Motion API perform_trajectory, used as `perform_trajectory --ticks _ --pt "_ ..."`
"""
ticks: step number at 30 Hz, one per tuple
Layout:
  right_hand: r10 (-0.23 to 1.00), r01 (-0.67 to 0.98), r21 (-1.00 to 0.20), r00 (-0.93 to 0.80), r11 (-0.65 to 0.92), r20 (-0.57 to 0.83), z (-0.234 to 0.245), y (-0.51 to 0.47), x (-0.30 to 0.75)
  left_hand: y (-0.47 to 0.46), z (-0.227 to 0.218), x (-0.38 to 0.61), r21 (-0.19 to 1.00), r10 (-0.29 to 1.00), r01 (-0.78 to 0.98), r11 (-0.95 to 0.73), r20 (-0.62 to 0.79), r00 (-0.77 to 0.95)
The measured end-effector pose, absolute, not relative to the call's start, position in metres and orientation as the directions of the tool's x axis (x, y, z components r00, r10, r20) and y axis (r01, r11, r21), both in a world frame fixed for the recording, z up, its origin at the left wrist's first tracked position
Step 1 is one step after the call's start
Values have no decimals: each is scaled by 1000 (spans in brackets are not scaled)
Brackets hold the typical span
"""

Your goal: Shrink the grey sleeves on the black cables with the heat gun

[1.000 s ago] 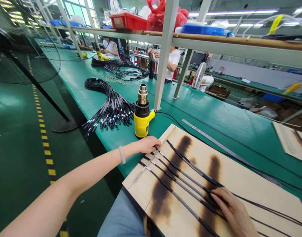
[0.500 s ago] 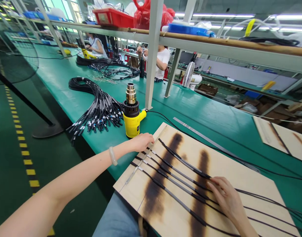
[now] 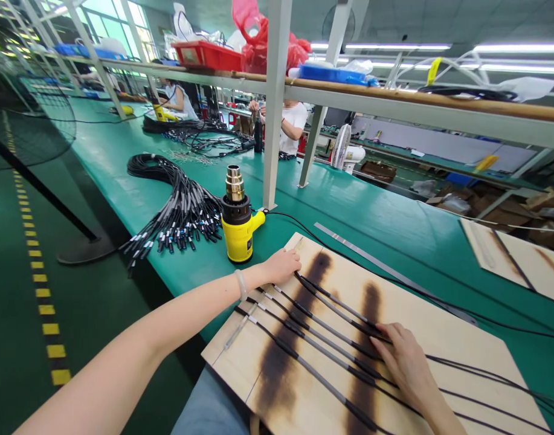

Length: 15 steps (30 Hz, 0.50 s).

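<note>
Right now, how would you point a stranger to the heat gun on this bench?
Start at the long green workbench, then find the scorched wooden board. Just past the left hand, the heat gun stands upright, yellow with a brass nozzle pointing up, beside a bundle of black cables. It is the nearest yellow tool on the bench.

Green floor [image 3: 14, 338] with a yellow-and-black dashed line [image 3: 43, 309] fills the lower left; tall windows [image 3: 107, 24] brighten the upper left, and strip lights [image 3: 521, 48] cross the ceiling at upper right.
</note>
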State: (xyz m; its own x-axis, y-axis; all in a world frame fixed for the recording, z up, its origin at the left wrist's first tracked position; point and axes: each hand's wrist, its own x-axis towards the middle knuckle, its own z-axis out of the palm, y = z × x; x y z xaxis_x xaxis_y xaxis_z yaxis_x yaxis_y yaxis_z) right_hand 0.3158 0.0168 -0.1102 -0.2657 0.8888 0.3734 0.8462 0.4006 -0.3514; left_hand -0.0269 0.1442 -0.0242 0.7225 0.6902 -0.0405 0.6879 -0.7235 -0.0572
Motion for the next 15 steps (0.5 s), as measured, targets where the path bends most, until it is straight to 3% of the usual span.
perform_trajectory --ticks 10,15 --pt "854 842 -246 -386 481 350 -108 21 308 130 -17 -16 -37 606 607 -794 -127 785" --pt "855 791 -350 -393 502 338 -106 19 307 128 -16 -14 24 604 616 -787 -172 779"
